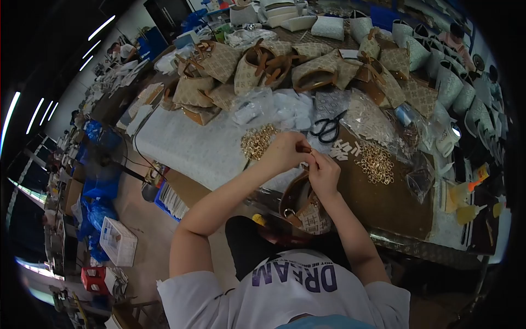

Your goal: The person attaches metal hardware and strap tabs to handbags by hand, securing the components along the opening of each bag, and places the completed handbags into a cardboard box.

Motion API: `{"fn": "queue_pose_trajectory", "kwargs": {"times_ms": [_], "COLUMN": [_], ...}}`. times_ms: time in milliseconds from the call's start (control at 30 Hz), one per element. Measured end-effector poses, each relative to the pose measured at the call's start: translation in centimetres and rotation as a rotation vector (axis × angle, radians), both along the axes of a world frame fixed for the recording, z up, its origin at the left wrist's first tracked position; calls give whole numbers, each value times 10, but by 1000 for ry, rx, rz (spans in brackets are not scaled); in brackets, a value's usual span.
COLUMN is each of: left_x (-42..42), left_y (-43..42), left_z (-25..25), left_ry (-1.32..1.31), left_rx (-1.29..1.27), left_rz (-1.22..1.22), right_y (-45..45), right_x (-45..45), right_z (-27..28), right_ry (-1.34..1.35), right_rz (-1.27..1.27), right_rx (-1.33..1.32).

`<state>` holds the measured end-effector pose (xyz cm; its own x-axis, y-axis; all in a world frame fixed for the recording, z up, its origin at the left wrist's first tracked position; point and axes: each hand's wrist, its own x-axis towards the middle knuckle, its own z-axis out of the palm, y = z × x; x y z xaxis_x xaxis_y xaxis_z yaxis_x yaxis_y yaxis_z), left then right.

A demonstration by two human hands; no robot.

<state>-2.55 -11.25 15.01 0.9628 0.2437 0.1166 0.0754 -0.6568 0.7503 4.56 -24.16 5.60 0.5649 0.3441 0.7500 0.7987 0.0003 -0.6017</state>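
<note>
My left hand [285, 152] and my right hand [324, 174] meet over the near side of the table, fingertips together. Both are closed in a pinch. Whatever is between the fingers is too small and too hidden to make out. Just below them a patterned beige handbag [315, 218] with brown trim rests at the table's edge, close to my lap. A pile of gold metal rings [257, 141] lies beyond my left hand. To the right of my right hand are small white pieces [345, 149] and another pile of gold hardware [376, 164].
Black-handled scissors [327, 130] lie beyond my hands. Clear plastic bags [370, 118] and several patterned handbags [257, 68] crowd the back. Yellow glue bottles [460, 194] stand at right. A white crate [118, 242] sits on the floor at left. Other people are in the background.
</note>
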Motion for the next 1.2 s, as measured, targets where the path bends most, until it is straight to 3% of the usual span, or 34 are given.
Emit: {"fn": "queue_pose_trajectory", "kwargs": {"times_ms": [133,267,367,467,567,667,800,1000,1100,1200], "left_x": [-2,-2,-4,-6,-11,-15,-13,-17,-17,-20], "left_y": [-1,-6,-20,-33,-38,-43,-37,-35,-30,-23], "left_z": [-6,-21,-31,-31,-43,-39,-41,-52,-51,-53], "left_ry": [-82,-177,-60,-245,-413,-347,-349,-431,-657,-687], "left_rx": [-86,-32,-78,-230,18,298,472,320,422,551], "left_rz": [78,82,87,115,8,-139,-106,49,158,184], "right_y": [-6,-26,-34,-41,-47,-49,-49,-52,-49,-46], "right_x": [7,18,33,31,38,41,38,41,37,36], "right_z": [15,28,2,3,-2,2,9,7,9,6], "right_ry": [174,402,435,508,517,567,626,731,756,719], "right_rz": [154,493,491,422,379,396,441,515,535,577], "right_rx": [-282,-52,-60,-16,-6,-51,-99,-111,-106,-105]}}
